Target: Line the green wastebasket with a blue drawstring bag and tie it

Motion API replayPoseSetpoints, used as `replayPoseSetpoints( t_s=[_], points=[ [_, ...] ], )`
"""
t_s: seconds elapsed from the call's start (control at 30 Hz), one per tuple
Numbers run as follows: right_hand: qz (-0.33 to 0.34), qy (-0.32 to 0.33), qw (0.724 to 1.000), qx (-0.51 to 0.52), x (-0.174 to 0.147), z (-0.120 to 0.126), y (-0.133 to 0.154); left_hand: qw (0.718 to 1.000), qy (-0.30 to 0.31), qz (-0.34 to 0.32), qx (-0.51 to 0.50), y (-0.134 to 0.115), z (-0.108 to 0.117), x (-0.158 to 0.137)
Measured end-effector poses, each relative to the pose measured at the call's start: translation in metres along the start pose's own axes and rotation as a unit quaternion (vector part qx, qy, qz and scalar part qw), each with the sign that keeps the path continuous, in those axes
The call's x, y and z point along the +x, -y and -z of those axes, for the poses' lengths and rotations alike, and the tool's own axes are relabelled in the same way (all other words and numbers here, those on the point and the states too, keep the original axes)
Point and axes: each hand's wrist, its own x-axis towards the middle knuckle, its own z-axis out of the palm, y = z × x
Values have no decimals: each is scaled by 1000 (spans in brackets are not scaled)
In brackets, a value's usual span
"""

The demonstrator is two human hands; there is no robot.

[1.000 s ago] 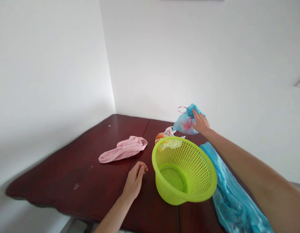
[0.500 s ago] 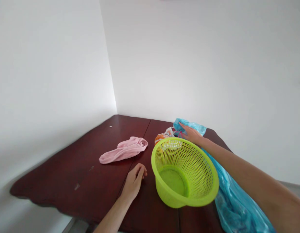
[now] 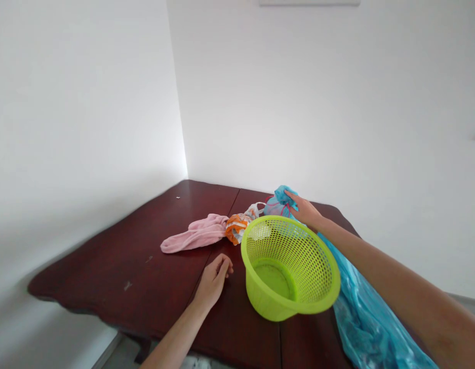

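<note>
My right hand (image 3: 307,212) reaches behind the basket and grips the bunched top of a light blue plastic bag (image 3: 285,195) with a pink drawstring. Closed and seemingly holding nothing, my left hand (image 3: 213,279) rests on the table, left of the yellow-green plastic basket (image 3: 260,294). The basket has mesh sides, and no contents show in it. An orange and white plastic bag (image 3: 236,227) lies partly behind the basket, against a folded pink cloth (image 3: 197,234). Under my right forearm stretches a large crumpled blue plastic bag (image 3: 370,312).
A dark red wooden table (image 3: 118,256) with a wavy edge carries all of these. White walls (image 3: 318,102) meet in a corner behind it. A tiny white bit (image 3: 178,198) lies on the far left part of the tabletop.
The orange and white bag has moved left and now touches the pink cloth. My right hand has bunched the spread blue plastic together. My left hand stays in place.
</note>
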Motion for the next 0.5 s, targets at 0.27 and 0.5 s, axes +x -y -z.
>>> replayPoseSetpoints(
  t_s=[0.27,0.5],
  points=[
    [-35,7,999,26,-21,10,-10,1000,-12,-20,2,0,1,-1],
    [-74,36,989,123,-60,25,-8,982,-71,-94,148,-1,22,22]
  ],
)
